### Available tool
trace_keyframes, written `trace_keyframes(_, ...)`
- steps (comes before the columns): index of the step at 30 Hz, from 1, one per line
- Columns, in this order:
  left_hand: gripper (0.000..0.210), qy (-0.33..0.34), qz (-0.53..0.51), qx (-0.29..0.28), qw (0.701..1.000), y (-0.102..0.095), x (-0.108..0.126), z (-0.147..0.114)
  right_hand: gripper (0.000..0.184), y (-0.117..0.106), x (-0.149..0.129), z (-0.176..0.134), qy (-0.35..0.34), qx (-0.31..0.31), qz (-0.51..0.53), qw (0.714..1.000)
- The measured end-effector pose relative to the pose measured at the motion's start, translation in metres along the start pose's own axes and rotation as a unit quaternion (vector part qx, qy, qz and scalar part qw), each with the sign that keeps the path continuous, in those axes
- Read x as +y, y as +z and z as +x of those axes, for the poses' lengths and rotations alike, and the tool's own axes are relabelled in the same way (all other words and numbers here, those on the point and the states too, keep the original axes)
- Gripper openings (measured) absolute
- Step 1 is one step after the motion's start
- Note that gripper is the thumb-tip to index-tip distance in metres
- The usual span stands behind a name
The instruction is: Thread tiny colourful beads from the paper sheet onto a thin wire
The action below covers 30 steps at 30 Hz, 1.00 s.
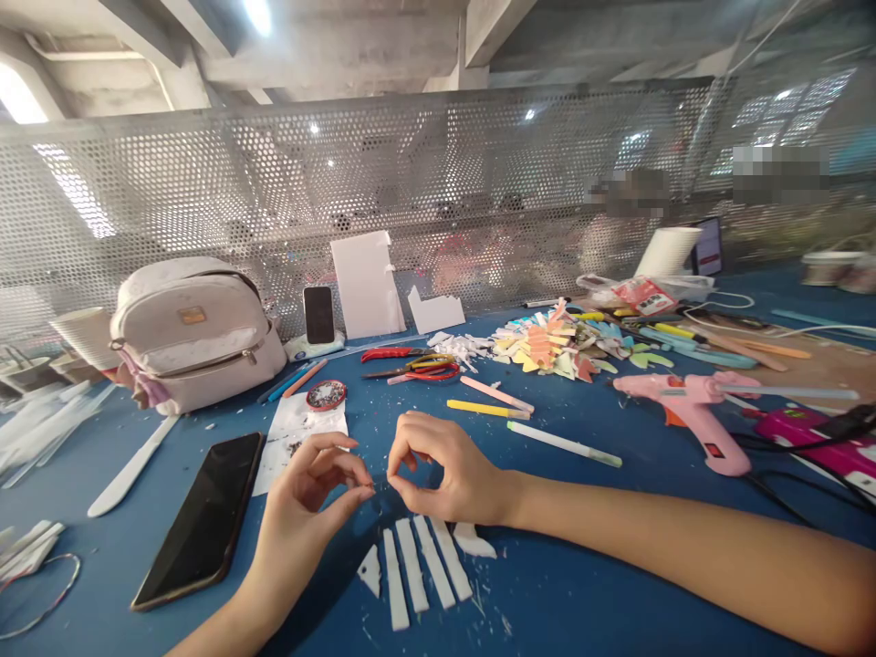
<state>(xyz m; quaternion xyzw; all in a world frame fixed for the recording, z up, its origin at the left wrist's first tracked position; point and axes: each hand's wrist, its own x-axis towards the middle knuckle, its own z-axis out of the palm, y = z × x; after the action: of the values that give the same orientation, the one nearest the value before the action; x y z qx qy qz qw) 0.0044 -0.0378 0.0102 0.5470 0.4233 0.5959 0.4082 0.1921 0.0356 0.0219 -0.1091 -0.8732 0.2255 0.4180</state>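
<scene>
Head view, blue worktop [602,511], craft items.

Left hand [311,497]: raised just above the worktop near the front edge, thumb and forefinger pinched together, other fingers curled loosely. Right hand [444,465]: beside it, fingertips nearly meeting the left's, thumb and forefinger likewise pinched. Something very small seems to be held between the two pinches; too small to identify.

White strips [417,561]: several cut pieces lying side by side on the worktop, directly below the hands, toward the front edge, with fine white scraps around them.

Phone [202,520]: black, face up, left of the left hand. Paper [294,433]: white sheet beyond the left hand, a small round tin [326,395] at its far corner. Backpack [195,333]: pale, toward the far left. Second phone [318,314]: upright near the back edge, beside a white board [366,285]. Pliers [403,360]: red-handled, mid-worktop. Markers [493,401]: pink, yellow and white, beyond the right hand. Paper cut-outs [554,347]: coloured heap, far centre. Glue gun [698,411]: pink, lying at the right side.
</scene>
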Motion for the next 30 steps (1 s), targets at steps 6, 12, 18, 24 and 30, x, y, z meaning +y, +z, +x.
trace_keyframes(6, 0.032, -0.001, 0.013, -0.033, 0.999, -0.0075, -0.0056, 0.0017, 0.008, -0.0001, -0.0010, 0.0009, -0.003, -0.004, -0.003, 1.000)
trace_keyframes(12, 0.030, 0.005, 0.006, -0.023, 1.000, -0.0066, -0.0042, 0.0014, 0.008, 0.0002, -0.0002, 0.0003, -0.002, -0.009, -0.008, 1.000)
trace_keyframes(18, 0.031, 0.003, 0.011, -0.040, 0.999, -0.0079, -0.0054, 0.0007, 0.009, 0.0016, -0.0006, -0.0004, -0.006, -0.019, -0.029, 0.999)
trace_keyframes(24, 0.029, -0.024, 0.038, -0.020, 0.999, -0.0042, -0.0032, -0.0025, 0.006, 0.0021, -0.0004, -0.0008, -0.034, -0.054, -0.084, 0.994)
trace_keyframes(30, 0.029, -0.031, 0.053, 0.010, 0.998, 0.0003, -0.0011, -0.0017, 0.004, 0.0016, 0.0036, -0.0009, -0.038, -0.085, -0.110, 0.990)
